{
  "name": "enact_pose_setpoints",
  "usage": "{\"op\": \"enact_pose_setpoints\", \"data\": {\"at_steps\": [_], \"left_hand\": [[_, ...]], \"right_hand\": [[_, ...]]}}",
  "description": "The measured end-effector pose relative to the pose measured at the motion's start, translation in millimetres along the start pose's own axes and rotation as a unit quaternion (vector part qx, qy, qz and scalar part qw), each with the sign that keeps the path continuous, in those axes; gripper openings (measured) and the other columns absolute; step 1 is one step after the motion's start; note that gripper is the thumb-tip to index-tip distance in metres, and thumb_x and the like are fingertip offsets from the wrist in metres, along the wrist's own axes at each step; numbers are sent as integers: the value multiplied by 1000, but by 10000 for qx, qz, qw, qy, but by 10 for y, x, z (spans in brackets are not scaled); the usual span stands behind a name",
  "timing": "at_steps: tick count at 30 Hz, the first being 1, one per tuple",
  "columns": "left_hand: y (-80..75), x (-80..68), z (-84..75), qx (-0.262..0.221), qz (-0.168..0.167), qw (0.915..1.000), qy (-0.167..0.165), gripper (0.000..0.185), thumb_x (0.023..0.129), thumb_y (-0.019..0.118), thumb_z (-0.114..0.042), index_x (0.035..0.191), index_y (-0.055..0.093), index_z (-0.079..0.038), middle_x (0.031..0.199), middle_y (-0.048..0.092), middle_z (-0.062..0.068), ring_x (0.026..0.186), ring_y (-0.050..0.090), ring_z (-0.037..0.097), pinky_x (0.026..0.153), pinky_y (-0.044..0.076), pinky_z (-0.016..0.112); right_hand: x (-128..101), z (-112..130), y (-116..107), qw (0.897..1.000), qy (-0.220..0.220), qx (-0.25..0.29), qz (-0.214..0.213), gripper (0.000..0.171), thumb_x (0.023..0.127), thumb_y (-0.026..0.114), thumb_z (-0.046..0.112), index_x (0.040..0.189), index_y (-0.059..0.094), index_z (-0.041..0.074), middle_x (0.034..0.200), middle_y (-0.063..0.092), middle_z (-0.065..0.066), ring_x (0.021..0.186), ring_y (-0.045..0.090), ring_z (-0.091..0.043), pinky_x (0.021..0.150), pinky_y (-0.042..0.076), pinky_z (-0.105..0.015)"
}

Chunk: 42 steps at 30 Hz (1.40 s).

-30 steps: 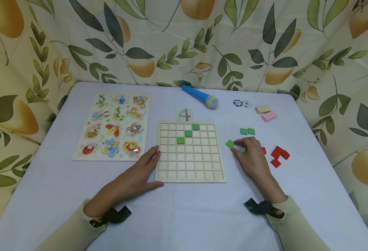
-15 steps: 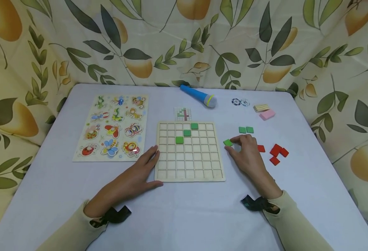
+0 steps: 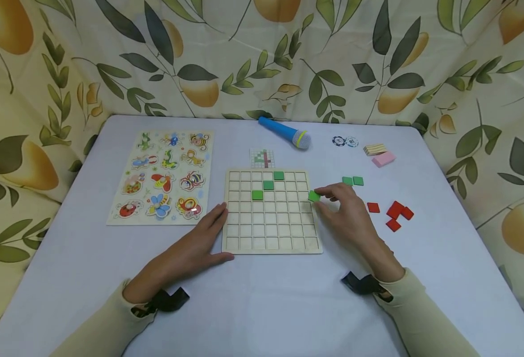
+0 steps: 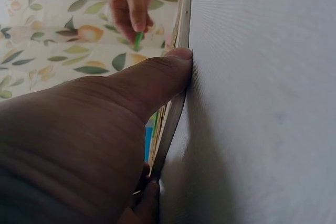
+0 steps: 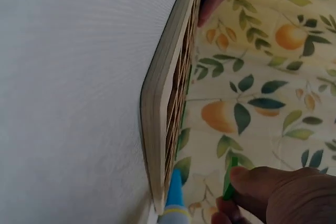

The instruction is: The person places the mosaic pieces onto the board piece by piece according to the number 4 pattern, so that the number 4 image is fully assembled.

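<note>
A wooden grid board (image 3: 270,243) lies on the table with three green tiles in its upper cells, one being the middle tile (image 3: 268,185). My left hand (image 3: 195,243) rests against its left side, fingers along that edge and thumb at the near-left corner. In the left wrist view the thumb (image 4: 157,77) touches the board's edge. Between thumb and fingertips my right hand (image 3: 346,210) pinches a green square tile (image 3: 314,196), which overlaps the board's right edge in the head view. The right wrist view shows that tile (image 5: 229,178) held up off the board.
Two green tiles (image 3: 353,181) and several red tiles (image 3: 394,209) lie right of the board. Behind it are a small pattern card (image 3: 262,158) and a blue toy microphone (image 3: 284,132). An insect sticker sheet (image 3: 159,178) lies left; two chips (image 3: 345,142) and pink and striped blocks (image 3: 383,158) sit back right.
My right hand has moved left with the green tile, from beside the board to its right edge. The left hand has stayed at the board.
</note>
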<state>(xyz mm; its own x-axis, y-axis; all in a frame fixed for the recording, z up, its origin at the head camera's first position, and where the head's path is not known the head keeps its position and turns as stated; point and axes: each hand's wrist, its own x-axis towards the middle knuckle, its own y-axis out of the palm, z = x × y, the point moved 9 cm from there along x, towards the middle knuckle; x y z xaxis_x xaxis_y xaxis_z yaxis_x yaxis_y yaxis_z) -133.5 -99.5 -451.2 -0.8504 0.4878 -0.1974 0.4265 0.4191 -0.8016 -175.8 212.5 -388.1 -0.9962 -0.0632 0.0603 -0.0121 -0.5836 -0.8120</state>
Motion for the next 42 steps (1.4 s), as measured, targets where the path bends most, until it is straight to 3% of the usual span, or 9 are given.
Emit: {"op": "enact_pose_setpoints", "data": {"at_steps": [8,15,21,28,35,42], "left_hand": [[1,23,24,-206,19,9997,-139,114,91,85,-46,173,12,-12,183,0,2,170,11,26,131,35,49],[-10,42,41,-487,-108,9985,-222,114,89,88,-41,172,16,-11,183,6,5,169,13,30,130,36,51],[-9,40,46,-423,-100,9989,-187,114,89,87,-44,172,16,-11,183,7,3,169,15,28,130,37,50],[-31,40,35,-174,-177,9997,18,113,90,86,-46,171,18,-7,182,9,6,169,16,27,130,36,47],[-40,32,2,-113,-157,9997,123,112,91,85,-45,171,17,-7,182,7,7,169,15,29,130,36,49],[-22,28,22,-189,-83,9998,4,112,91,84,-46,172,15,-9,183,6,6,169,12,28,131,34,49]], "right_hand": [[178,576,202,9915,-1156,175,565,32,97,78,12,129,74,12,126,70,-9,113,61,-29,96,56,-50],[343,1060,572,9678,-2091,59,1398,26,96,80,16,121,78,10,117,72,-6,110,67,-26,95,60,-43],[450,1248,917,9493,-2432,-244,1975,15,97,80,20,111,80,13,109,75,-1,107,65,-20,94,56,-39],[502,1334,1062,9435,-2570,-450,2041,4,97,79,11,101,78,12,103,71,-4,106,62,-22,91,56,-38],[503,1363,1084,9413,-2624,-563,2049,6,99,75,7,95,77,11,102,71,-5,105,62,-23,91,57,-38],[423,1460,1030,9237,-3264,-858,1810,5,97,76,5,96,80,7,100,73,-6,100,65,-22,88,59,-35]]}}
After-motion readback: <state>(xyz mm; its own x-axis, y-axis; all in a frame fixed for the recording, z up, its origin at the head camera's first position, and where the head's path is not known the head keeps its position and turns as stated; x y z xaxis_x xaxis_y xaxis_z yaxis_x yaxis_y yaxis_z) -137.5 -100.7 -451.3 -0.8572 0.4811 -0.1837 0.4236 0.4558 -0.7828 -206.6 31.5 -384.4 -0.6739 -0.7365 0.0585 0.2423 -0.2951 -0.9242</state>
